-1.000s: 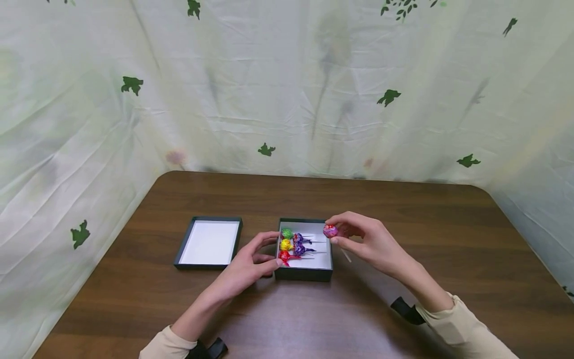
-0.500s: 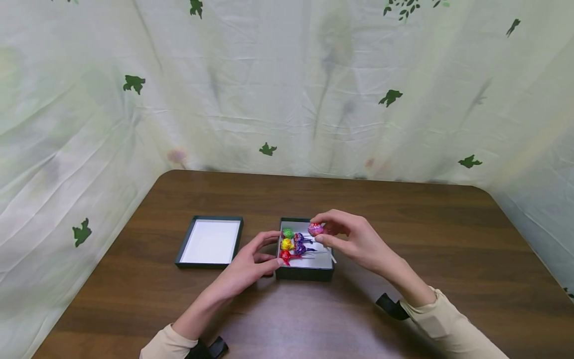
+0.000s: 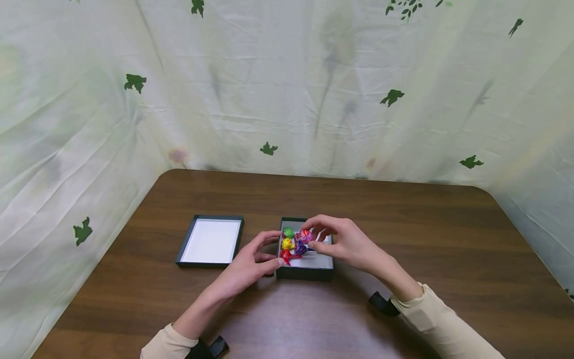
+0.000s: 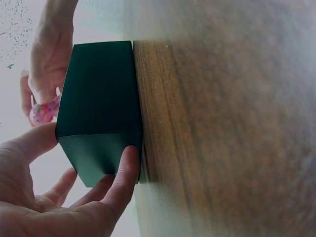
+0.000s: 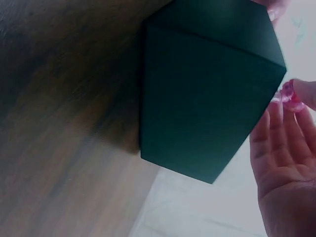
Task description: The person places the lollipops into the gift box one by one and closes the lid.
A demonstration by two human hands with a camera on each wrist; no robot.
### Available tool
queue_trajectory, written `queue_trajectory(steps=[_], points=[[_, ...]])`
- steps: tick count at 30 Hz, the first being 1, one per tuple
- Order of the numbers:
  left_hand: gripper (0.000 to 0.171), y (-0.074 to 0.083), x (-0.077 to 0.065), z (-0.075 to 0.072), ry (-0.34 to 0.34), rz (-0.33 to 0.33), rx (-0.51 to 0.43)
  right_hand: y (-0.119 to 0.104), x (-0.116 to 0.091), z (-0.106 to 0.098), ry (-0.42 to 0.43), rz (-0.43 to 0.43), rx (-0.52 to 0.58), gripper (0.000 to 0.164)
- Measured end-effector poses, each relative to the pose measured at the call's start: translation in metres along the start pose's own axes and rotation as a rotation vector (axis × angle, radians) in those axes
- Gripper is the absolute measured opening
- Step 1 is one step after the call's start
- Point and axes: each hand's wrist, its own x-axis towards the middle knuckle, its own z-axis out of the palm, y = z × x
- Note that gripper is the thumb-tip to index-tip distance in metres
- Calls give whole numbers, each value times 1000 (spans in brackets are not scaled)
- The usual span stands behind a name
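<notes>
A dark green box (image 3: 307, 274) with a pale inside stands near the table's middle. My left hand (image 3: 248, 262) holds its left side, thumb at the near corner and fingers against the wall. Over the open box, my right hand (image 3: 343, 244) pinches a pink-wrapped lollipop (image 3: 305, 235), which overlaps the purple lollipops in the head view. Green (image 3: 288, 233), yellow (image 3: 287, 244) and red (image 3: 286, 255) lollipops lie in a column along the left inner wall. To their right shows a purple lollipop (image 3: 300, 248). In the left wrist view, the pink lollipop (image 4: 42, 113) sits above the box rim.
The box lid (image 3: 210, 241), white inside with a dark green rim, lies upturned to the left of the box. Both are on a brown wooden table (image 3: 269, 319). A pale curtain (image 3: 296, 99) with green leaf shapes hangs behind it.
My right hand has carried the pink lollipop leftward from the box's right edge and lowered it beside the other lollipops. My left hand has kept its hold on the box.
</notes>
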Motion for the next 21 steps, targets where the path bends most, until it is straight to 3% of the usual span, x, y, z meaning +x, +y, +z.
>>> queue_trajectory(steps=[9, 21], points=[[58, 0, 0, 1, 3, -2, 11, 11, 1, 3, -116, 32, -48, 30], [58, 1, -1, 1, 5, -2, 9, 10, 4, 9, -191, 82, -145, 28]])
